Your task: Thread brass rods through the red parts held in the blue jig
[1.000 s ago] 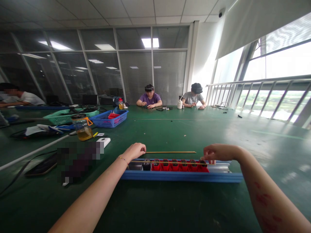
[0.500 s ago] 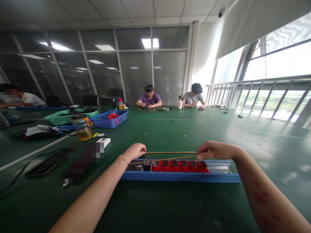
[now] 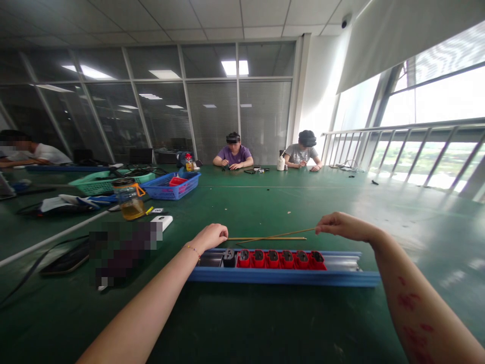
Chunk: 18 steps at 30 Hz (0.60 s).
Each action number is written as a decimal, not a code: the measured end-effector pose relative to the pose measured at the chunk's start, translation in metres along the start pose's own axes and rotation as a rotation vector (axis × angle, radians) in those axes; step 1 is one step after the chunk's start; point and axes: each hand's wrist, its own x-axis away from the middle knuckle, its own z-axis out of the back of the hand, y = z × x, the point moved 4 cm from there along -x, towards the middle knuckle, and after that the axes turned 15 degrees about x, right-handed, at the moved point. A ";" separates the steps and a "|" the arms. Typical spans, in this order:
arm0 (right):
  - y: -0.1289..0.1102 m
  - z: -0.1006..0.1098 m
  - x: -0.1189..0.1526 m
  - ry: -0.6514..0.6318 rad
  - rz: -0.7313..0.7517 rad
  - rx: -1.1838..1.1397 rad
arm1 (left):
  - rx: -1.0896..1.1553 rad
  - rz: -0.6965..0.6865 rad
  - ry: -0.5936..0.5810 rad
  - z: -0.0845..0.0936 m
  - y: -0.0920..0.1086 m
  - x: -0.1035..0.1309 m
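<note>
Beyond the blue channel rail, my left hand has its fingertips pinched at the left end of a thin tan rod. That rod lies nearly level with the far side of the rail. My right hand is closed on the right end of a second thin rod, which slants down to the left and crosses the first in view. Below both hands is the blue rail, its silvery inside showing at both ends. In it sit several red blocks with dark tops, and a black block at their left.
Left of my arm are a white-ended device, a phone and a jar of amber liquid. Farther back stand a blue basket and a green basket. Two people sit across the table; another sits far left.
My right hand has moved up and right, drawing its rod from above the red blocks to the table beyond the rail. My left hand has stayed in place.
</note>
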 end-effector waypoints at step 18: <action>-0.005 -0.071 -0.048 0.094 0.105 0.103 | -0.027 0.009 -0.011 -0.002 -0.003 -0.001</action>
